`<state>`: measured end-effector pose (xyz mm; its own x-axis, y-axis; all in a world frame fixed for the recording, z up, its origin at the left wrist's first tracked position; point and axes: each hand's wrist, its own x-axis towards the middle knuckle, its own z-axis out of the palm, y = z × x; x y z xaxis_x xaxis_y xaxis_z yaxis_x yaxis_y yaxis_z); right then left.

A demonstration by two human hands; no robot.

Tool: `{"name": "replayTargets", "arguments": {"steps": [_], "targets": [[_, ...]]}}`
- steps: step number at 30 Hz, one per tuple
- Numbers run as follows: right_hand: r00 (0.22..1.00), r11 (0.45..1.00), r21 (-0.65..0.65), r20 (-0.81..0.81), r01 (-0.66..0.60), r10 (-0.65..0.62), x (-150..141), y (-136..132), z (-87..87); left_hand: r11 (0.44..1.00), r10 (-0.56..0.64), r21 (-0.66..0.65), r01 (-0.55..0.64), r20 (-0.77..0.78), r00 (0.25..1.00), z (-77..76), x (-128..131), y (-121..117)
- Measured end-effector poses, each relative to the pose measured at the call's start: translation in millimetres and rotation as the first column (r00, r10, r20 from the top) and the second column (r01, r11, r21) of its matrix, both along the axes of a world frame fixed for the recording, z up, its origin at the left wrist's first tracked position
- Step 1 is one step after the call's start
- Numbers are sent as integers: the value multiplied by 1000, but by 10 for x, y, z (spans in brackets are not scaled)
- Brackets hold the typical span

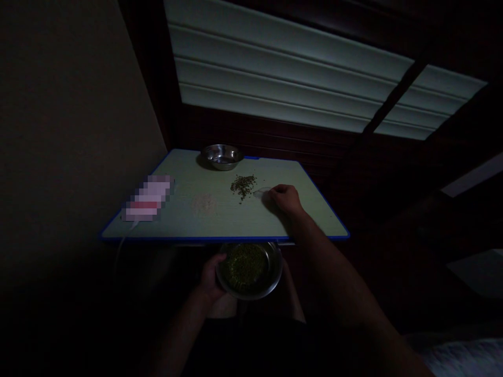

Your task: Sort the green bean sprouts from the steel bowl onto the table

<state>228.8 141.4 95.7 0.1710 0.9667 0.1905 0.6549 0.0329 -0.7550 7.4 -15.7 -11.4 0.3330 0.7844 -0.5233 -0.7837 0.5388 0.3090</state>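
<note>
Head view: seemingly green grains [245, 266] in bowl [275, 271]

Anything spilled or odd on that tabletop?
Dark grains lie loose on the tabletop, outside the upright metal bowl, with strays scattered apart; perhaps deliberate. Left of them is a pale patch, too dim to identify. I see nothing tipped or damaged.

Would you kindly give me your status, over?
Left hand holding bowl of green grains by tabletop's near edge. Right hand pinching something clear beside brown pile. Second metal bowl beyond pile.
</note>
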Motion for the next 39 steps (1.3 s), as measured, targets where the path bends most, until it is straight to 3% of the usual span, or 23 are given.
{"name": "replayTargets", "arguments": {"steps": [5,15,25,39], "targets": [[999,999,-3,12,-34,34,-19,-15,25,997,70,-29,-72,-70,995,68,6,6],[995,995,-7,-22,-101,100,-49,-46,19,997,66,30,-65,-45,997,28,-18,-25],[985,985,-40,-47,-166,164,-139,-13,38,986,164,6,-164,-90,982,160,50,6],[960,954,-119,-80,-276,268,-215,-118,99,975,221,16,-220,-77,972,137,59,133]]}}
